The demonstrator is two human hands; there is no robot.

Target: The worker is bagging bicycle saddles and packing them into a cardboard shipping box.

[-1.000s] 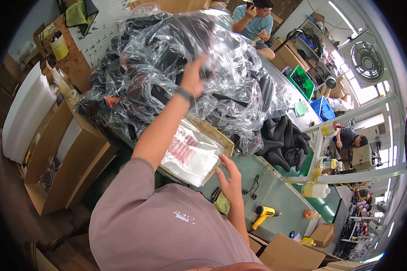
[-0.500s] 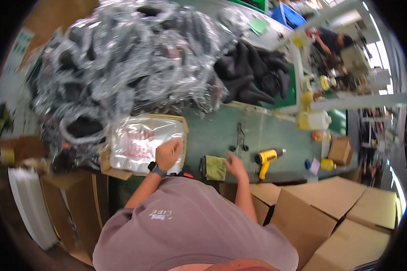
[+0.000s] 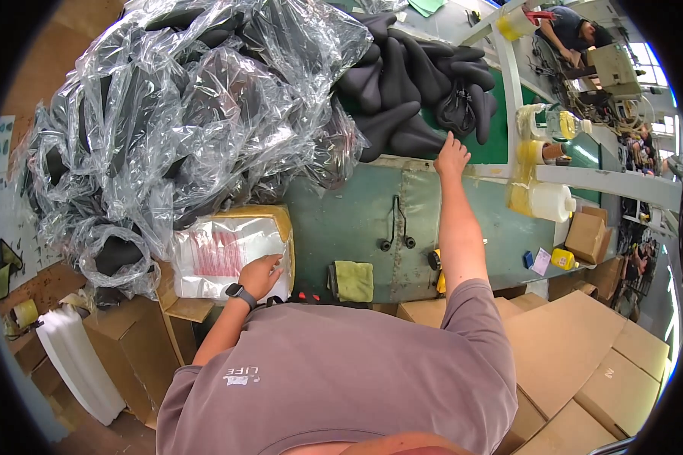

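Note:
My right hand point(image 3: 453, 157) is stretched far forward, fingers extended, at the near edge of a pile of black bicycle saddles point(image 3: 402, 72). Its fingertips come up to the tip of the nearest saddle point(image 3: 420, 138); whether they touch it I cannot tell. My left hand point(image 3: 261, 274), with a watch on the wrist, lies open and loosely curved over a stack of clear plastic bags point(image 3: 212, 262) with red print, in a cardboard box point(image 3: 286, 227). Further left, a large heap of saddles wrapped in clear plastic point(image 3: 220, 114) covers the bench.
A green cloth point(image 3: 354, 281) and a black two-rod metal stand point(image 3: 397, 224) are on the green bench point(image 3: 330, 227). My right arm partly hides a yellow heat gun point(image 3: 440, 282). A white frame post point(image 3: 511, 83) rises at the right; cartons point(image 3: 561, 334) stand below. A person point(image 3: 573, 34) works beyond.
My right hand has moved forward from beside the green cloth to the saddles. My left hand has shifted slightly, its fingers now looser over the bags. The whole view has swung somewhat.

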